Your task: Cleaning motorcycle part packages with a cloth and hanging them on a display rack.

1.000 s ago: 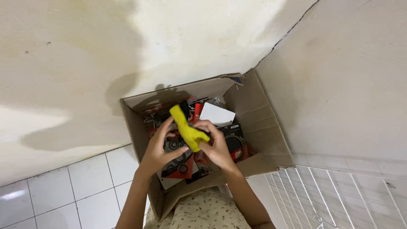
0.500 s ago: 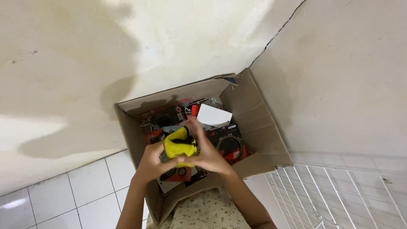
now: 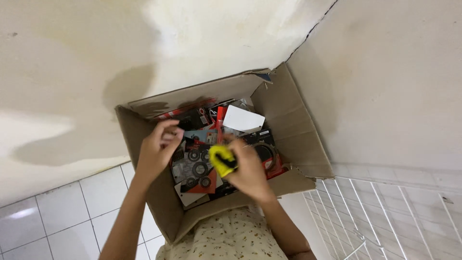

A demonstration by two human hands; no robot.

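Observation:
An open cardboard box [image 3: 293,120] stands on the floor in a corner, filled with packets of small round parts in red and black cards. My right hand [image 3: 250,171] holds a yellow object [image 3: 222,160] above the middle of the box, fingers closed around it. My left hand [image 3: 158,149] hovers over the box's left side with fingers curled loosely, holding nothing, just above a card of black rings [image 3: 195,168]. A white card [image 3: 243,119] lies on top of the packets at the back.
White walls meet at the corner behind the box. White floor tiles [image 3: 57,212] lie to the left. A white wire rack [image 3: 385,216] sits at the lower right. My floral-print garment [image 3: 226,236] fills the bottom centre.
The yellow object, held up by both hands a second ago, has come down over the box and is now in my right hand alone. My left hand has let go and shifted left.

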